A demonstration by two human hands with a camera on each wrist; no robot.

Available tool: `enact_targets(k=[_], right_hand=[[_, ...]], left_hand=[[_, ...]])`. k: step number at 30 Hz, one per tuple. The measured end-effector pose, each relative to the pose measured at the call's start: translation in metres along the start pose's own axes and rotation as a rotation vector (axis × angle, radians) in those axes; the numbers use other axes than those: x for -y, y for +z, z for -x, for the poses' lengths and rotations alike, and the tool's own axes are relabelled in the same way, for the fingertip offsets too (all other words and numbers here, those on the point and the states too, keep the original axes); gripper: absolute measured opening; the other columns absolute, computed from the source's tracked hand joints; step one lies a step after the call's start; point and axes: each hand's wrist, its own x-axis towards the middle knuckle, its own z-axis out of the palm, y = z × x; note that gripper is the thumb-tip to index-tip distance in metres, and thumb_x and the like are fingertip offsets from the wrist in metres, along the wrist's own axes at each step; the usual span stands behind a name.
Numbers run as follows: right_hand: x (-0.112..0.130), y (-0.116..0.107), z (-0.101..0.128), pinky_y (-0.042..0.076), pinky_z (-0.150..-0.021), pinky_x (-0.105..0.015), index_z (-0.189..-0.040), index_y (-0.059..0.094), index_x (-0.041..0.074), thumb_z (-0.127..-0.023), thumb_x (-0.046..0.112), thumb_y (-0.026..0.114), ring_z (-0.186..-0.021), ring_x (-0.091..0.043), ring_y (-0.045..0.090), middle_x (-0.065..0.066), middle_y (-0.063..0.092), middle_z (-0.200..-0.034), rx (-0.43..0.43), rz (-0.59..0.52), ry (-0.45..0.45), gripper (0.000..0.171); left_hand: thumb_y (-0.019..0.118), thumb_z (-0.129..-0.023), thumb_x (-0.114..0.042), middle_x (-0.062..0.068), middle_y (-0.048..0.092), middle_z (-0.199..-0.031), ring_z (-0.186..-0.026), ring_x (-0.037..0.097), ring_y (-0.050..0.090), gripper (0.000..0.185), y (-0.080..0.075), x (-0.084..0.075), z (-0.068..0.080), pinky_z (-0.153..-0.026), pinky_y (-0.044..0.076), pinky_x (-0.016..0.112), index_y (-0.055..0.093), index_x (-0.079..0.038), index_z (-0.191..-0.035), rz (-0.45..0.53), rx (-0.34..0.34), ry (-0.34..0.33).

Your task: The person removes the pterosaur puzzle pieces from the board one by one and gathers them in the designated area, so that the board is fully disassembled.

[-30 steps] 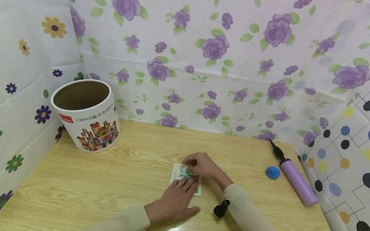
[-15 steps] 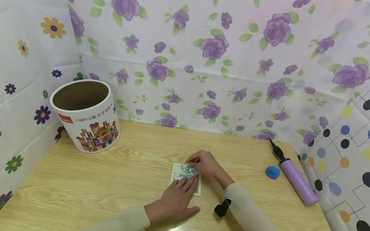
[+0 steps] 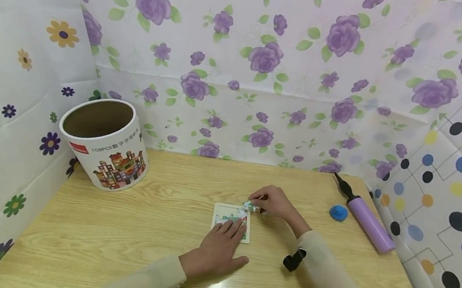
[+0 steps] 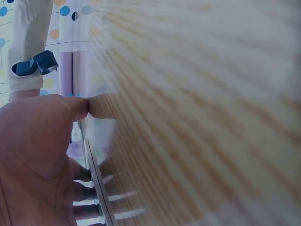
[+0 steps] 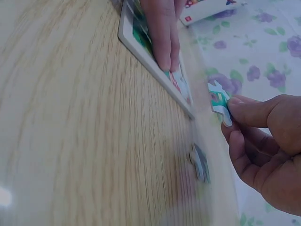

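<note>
A small jigsaw puzzle (image 3: 219,210) in a pale tray lies on the wooden table. My left hand (image 3: 220,248) rests over its lower part with straight fingers, covering some of the picture. In the left wrist view the tray's thin edge (image 4: 99,186) runs beside the fingers. Just past the tray's upper right corner, my right hand (image 3: 277,203) pinches a green and white puzzle piece (image 5: 219,103) between thumb and fingers, raised off the table. Below that hand, another small puzzle piece (image 5: 200,162) appears to lie on the table.
A large white printed bucket (image 3: 105,149) stands at the back left. To the right are a small blue object (image 3: 339,213) and a purple hand pump (image 3: 370,224). Patterned cloth (image 3: 229,83) hangs along the table's back and sides.
My right hand has lifted a puzzle piece out of the tray's upper part and moved right with it. The left hand has stayed on the puzzle.
</note>
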Motion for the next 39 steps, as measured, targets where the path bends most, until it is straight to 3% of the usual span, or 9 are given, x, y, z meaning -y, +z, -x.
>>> enact_targets(k=[7,22,39], right_hand=[[-0.017,-0.015,0.015,0.056,-0.077,-0.035,-0.106,0.082,0.014,-0.095,0.016,0.074,-0.087,-0.013,0.067,-0.002,0.076,-0.104,-0.057,0.060,0.009,0.013],[-0.045,-0.038,0.040,0.057,-0.079,-0.038,-0.107,0.081,0.013,-0.097,0.015,0.071,-0.091,-0.017,0.067,-0.004,0.075,-0.107,-0.048,0.089,0.068,0.015],[-0.059,-0.040,0.043,0.056,-0.075,-0.035,-0.107,0.082,0.012,-0.096,0.014,0.072,-0.086,-0.014,0.068,-0.006,0.077,-0.105,-0.004,0.086,0.095,0.015]], left_hand=[[0.039,-0.102,-0.066,0.011,0.020,-0.170,-0.153,0.031,0.027,0.085,0.004,0.002,0.000,-0.119,0.030,0.050,0.025,-0.008,-0.163,-0.004,-0.008,-0.006],[0.039,-0.103,-0.066,0.012,0.019,-0.170,-0.153,0.033,0.026,0.085,0.007,0.002,0.000,-0.119,0.030,0.052,0.024,-0.007,-0.163,-0.023,-0.027,0.008],[0.038,-0.102,-0.067,0.012,0.021,-0.170,-0.153,0.033,0.028,0.086,0.008,0.002,-0.001,-0.119,0.031,0.052,0.026,-0.008,-0.163,-0.023,-0.037,0.005]])
